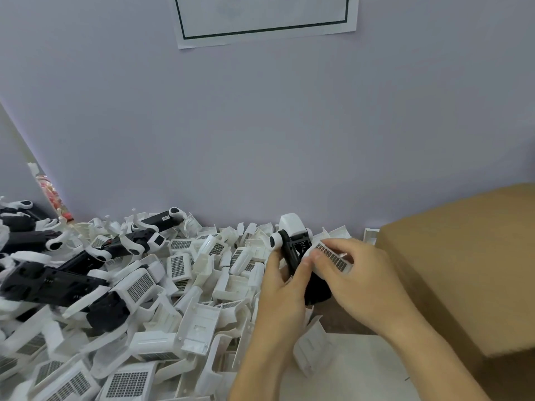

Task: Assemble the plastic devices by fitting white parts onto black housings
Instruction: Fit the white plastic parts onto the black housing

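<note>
We are holding one black housing up in front of us, just above the right edge of the heap of white parts that is covering most of the counter. Our left hand is gripping the housing from the left and from below, with the thumb curling over its front face and the fingers wrapping behind it. The housing is standing tilted, its top end leaning away from us, and that end is already wearing a white cap and a white round knob with a dark centre on its left side.

Our right hand is pinching a white grille part between thumb and fingers and is pressing it against the upper right side of the housing, so the two pieces are touching. The grille's dark mesh face is pointing up toward us. Both hands are meeting at the housing, thumbs nearly side by side.

To the left, several finished black-and-white devices are lying on top of the white heap, some reaching back to the pale wall. A brown cardboard box is sitting at the right, close beside our right wrist. A sheet of paper with a dark border is hanging on the wall above.
</note>
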`<state>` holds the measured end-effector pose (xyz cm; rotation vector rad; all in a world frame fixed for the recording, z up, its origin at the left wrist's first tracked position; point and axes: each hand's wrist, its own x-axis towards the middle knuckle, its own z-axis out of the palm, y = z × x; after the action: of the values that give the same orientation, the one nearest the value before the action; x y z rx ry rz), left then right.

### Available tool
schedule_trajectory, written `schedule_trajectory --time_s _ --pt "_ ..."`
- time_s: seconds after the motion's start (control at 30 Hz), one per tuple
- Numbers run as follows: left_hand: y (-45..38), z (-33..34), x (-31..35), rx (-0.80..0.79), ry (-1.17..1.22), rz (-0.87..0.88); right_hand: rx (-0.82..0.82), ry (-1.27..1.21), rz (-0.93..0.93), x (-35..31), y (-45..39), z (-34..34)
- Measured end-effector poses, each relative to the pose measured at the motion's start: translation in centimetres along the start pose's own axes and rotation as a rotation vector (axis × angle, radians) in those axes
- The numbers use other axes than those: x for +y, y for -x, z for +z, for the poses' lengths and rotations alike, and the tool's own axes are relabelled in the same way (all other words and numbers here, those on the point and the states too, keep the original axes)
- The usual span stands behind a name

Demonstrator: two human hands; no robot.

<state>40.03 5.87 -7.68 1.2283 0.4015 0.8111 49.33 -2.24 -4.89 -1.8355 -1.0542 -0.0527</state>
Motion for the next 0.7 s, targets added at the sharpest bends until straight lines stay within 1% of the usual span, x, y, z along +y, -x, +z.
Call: schedule_trajectory --time_s 0.1,0.17,0.23,0.37,0.43,0.5,0.63,0.7 --pt "0.1 0.1 0.3 0.012 0.025 -0.017 -0.143 -0.043 0.019 0.2 0.1 -0.3" --pt "0.1 0.2 0.4 0.002 0.032 -0.035 -0.161 -0.038 0.011 0.4 0.1 -0.3" --pt "0.0 0.2 0.6 -0.012 0.039 -0.055 -0.096 -0.055 0.002 0.5 0.1 -0.3" --pt "0.1 0.2 0.6 -0.028 0.030 -0.069 0.074 -0.234 0.000 0.4 0.0 -0.4" --pt "0.2 0.1 0.4 -0.040 0.029 -0.068 0.121 -0.255 -0.004 0.3 -0.1 -0.2" --pt "0.2 0.0 0.3 -0.065 0.025 -0.063 0.124 -0.242 -0.031 0.1 0.0 0.2" --pt "0.2 0.1 0.3 -0.078 0.027 -0.039 0.064 -0.126 -0.075 -0.1 0.5 1.3" --pt "0.0 0.1 0.3 -0.059 0.031 -0.029 0.095 -0.090 -0.094 -0.1 0.5 1.6"
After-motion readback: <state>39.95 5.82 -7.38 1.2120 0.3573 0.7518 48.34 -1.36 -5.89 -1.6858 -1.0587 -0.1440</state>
